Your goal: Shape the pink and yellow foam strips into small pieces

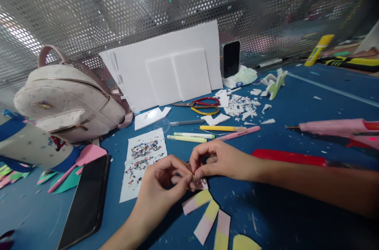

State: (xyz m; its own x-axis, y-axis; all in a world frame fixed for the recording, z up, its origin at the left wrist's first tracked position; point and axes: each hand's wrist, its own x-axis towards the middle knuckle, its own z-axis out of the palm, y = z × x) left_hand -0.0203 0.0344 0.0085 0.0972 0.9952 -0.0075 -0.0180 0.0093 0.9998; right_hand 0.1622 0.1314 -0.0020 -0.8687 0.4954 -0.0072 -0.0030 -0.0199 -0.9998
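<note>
My left hand [164, 185] and my right hand [217, 159] meet over the blue table [296, 218], fingertips pinched together on a tiny piece [197, 181] too small to name. Just below them lie several pink-and-yellow paper strips [207, 214] fanned out on the table. To the left of my left hand a white sheet [143, 161] carries a scatter of coloured glitter bits.
A black phone [85, 200] lies at lower left, a pale backpack [68, 102] behind it. White foam boards [166, 70] lean on the mesh wall. Scissors [204, 105], pens [207, 132], white scraps [242, 106], a red ruler [288, 157] and a pink glue gun [340, 129] lie around.
</note>
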